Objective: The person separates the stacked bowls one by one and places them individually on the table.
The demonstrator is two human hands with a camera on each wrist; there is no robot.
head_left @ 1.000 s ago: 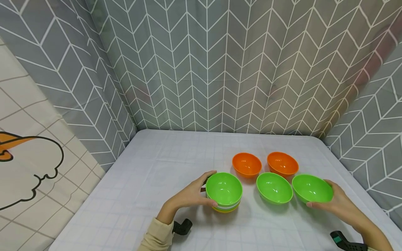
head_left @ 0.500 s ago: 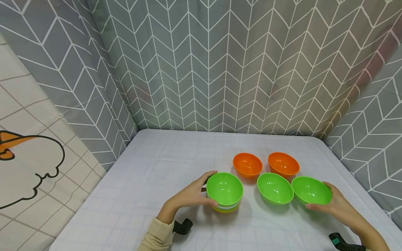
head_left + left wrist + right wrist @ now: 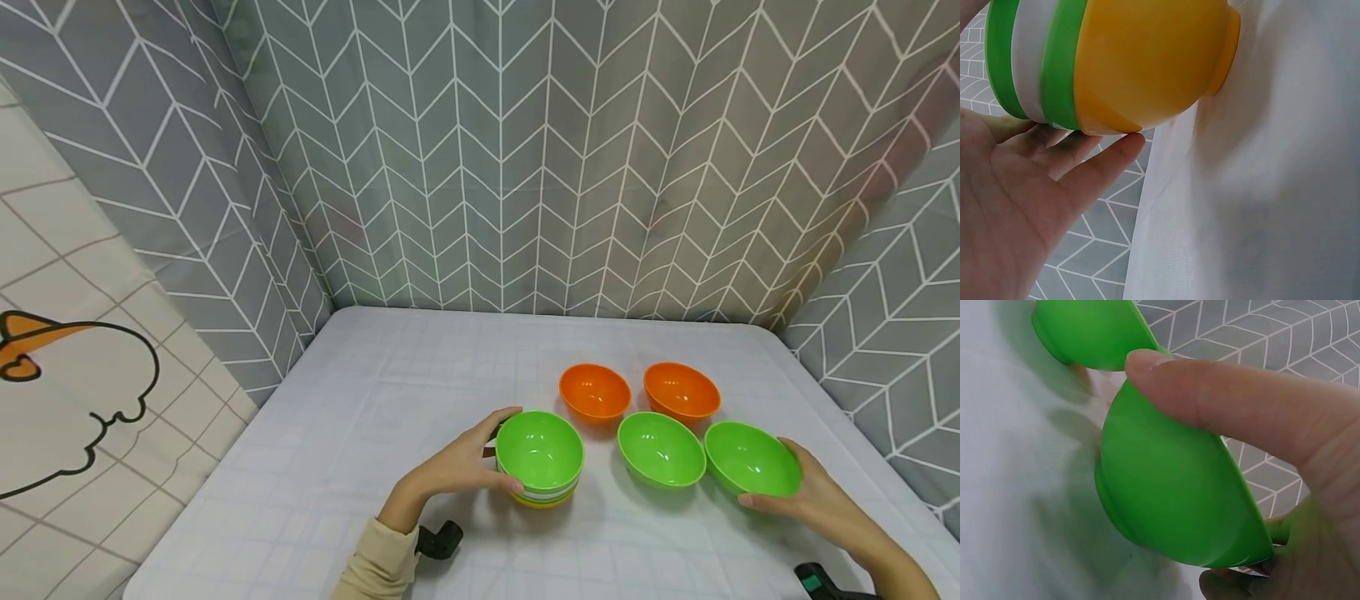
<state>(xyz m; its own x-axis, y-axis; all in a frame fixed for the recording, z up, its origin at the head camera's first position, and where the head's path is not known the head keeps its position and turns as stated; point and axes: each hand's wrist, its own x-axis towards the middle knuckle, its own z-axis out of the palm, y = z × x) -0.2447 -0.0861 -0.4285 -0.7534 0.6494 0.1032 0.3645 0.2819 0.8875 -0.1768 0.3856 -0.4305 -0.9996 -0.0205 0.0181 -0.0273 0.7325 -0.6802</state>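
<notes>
My left hand (image 3: pixel 468 462) holds a stack of bowls (image 3: pixel 540 454) by its left side, thumb at the front and fingers behind. The left wrist view shows the stack's layers: green, white and green rims above a yellow-orange bowl (image 3: pixel 1154 62) at the bottom, its foot close to the white cloth. My right hand (image 3: pixel 802 483) grips a green bowl (image 3: pixel 752 460) at its right side, thumb along the near outside. That bowl's left edge meets a second green bowl (image 3: pixel 662 450). In the right wrist view, the held bowl (image 3: pixel 1166 481) shows its outer wall and foot.
Two orange bowls, one on the left (image 3: pixel 595 393) and one on the right (image 3: pixel 681 392), stand behind the green ones. A white cloth covers the table (image 3: pixel 360 392). Patterned grey curtains (image 3: pixel 480 167) hang at the back and sides.
My right hand has shifted the green bowl slightly toward me, still beside the other green bowl. My left hand and the stack keep their place; the head view has drifted slightly.
</notes>
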